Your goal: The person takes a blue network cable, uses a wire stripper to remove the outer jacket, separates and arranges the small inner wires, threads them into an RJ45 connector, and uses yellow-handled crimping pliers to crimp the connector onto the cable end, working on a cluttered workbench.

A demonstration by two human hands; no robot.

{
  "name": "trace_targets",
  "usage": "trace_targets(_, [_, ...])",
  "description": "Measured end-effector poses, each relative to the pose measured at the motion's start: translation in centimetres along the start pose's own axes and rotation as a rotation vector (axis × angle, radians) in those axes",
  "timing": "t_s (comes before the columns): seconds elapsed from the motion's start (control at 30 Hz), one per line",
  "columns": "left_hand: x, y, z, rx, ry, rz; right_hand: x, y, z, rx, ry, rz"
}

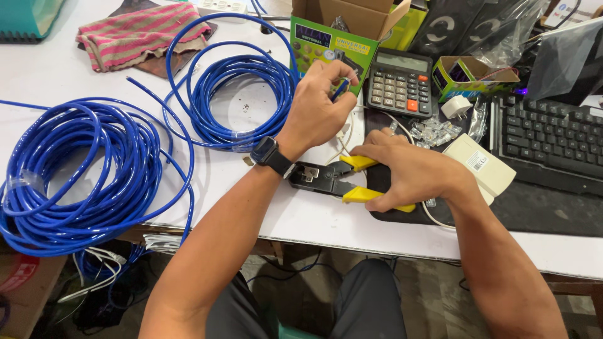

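Observation:
My left hand (319,103), with a black smartwatch (271,156) on the wrist, pinches the end of a blue cable (340,89) between thumb and fingers. That cable runs back to a small blue coil (242,103) on the white table. My right hand (408,172) grips the yellow handles of a black crimping tool (320,179) that lies flat on the table near its front edge. A pile of clear plastic connectors (432,132) lies just beyond my right hand.
A large blue cable coil (81,176) hangs over the table's left front. Behind stand an open green box (326,37), a calculator (399,81), a small open box (471,74) and a black keyboard (553,141). A striped cloth (141,37) lies far left. A cream box (480,164) sits on a black mat (540,210).

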State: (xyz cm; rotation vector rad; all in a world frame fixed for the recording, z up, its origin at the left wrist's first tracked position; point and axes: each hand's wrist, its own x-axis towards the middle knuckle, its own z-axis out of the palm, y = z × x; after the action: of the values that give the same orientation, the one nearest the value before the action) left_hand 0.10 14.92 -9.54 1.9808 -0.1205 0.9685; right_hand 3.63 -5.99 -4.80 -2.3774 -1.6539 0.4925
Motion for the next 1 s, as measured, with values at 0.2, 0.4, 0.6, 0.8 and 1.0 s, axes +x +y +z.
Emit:
trace_targets(0.2, [0.7, -0.7, -1.1, -0.153, -0.002, 0.019, -0.7, 3.0, -1.2, 0.152, -0.015, -0.158])
trace_targets(0.4, [0.2, -0.8, -0.5, -0.254, -0.143, -0.122, -2.0, 5.5, -1.4, 0.872, 0.145, -0.333])
trace_targets(0.6, [-0.3, -0.7, -0.1, -0.503, -0.412, -0.119, -1.0, 4.8, 0.0, 0.59, 0.574, -0.292])
trace_targets(0.8, [-0.2, -0.7, -0.3, -0.595, -0.549, -0.345, -0.7, 3.2, 0.3, 0.577, 0.653, -0.334])
trace_targets(1.0, [-0.2, -1.5, -0.2, -0.594, -0.556, -0.196, -1.0, 2.5, -0.4, 0.276, 0.706, -0.256])
